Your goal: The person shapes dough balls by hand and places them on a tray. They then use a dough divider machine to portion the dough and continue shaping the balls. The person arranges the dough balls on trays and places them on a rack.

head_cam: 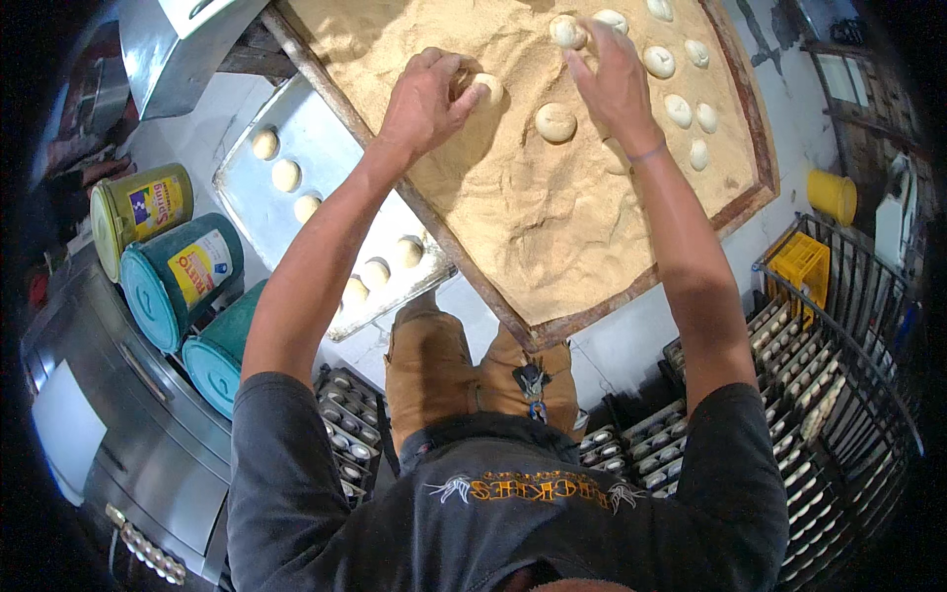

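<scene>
My left hand (425, 100) curls over a bed of fine tan crumbs (510, 229), its thumb and fingers around a pale round dough ball (489, 90). Farther right, my right hand (612, 85), slightly blurred, has its fingertips and thumb at a second dough ball (567, 33). Between the hands another ball (555, 122) rests on the crumbs, dusted with them. A partly hidden ball (615, 157) lies beside my right wrist. Several whiter pieces of dough (678, 111) with creased tops are spread to the right.
A wooden rim (473, 277) borders the crumbs. Under its left side, a metal baking tray (259, 200) bears several crumb-coated balls. Lidded buckets (152, 296) stand at left by a steel surface (163, 473). A black rack (851, 355) with filled trays and a yellow crate (799, 270) occupy the right.
</scene>
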`<state>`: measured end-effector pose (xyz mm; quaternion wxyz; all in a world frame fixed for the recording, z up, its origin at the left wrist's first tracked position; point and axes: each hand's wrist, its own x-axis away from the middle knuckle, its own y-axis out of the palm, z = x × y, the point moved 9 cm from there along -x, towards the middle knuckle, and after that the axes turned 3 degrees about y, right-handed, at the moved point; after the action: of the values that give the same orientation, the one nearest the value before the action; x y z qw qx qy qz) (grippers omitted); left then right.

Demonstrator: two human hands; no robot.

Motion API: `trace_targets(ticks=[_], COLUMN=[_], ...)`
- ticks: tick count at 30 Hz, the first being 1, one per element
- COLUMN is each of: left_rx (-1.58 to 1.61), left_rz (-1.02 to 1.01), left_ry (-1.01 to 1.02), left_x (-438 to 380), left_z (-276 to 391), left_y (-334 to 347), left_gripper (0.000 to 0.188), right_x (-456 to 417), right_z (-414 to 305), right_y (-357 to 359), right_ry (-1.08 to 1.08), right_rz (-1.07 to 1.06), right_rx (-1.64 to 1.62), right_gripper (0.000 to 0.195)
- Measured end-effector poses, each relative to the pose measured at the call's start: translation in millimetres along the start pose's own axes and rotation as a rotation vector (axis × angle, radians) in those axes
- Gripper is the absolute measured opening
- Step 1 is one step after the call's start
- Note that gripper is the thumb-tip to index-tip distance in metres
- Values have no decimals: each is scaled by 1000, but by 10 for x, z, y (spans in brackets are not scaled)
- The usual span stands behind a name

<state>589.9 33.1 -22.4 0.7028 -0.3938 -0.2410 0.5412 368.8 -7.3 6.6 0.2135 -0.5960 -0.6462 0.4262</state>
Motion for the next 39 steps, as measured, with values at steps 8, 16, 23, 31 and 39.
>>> trace_targets(ticks=[8, 16, 23, 31, 39], left_rx=[-58, 96, 76, -65, 68], left_rz=[457, 71, 361, 103, 241], left_ry=[407, 293, -33, 158, -123], left_x=[-1016, -846, -792, -770, -881], left_z=[494, 250, -339, 203, -477], left_y=[-188, 22, -280, -89, -263], left_gripper=[37, 29, 35, 32, 38], right_x=[124, 199, -147, 74, 0], right_z=[-166, -62, 251, -58, 94], right_y=[385, 435, 275, 316, 274], right_ry=[-86, -28, 85, -119, 20], right_rz=[-52, -272, -39, -37, -30], right_rx=[23, -148, -36, 79, 33], right_gripper=[47, 44, 44, 44, 50])
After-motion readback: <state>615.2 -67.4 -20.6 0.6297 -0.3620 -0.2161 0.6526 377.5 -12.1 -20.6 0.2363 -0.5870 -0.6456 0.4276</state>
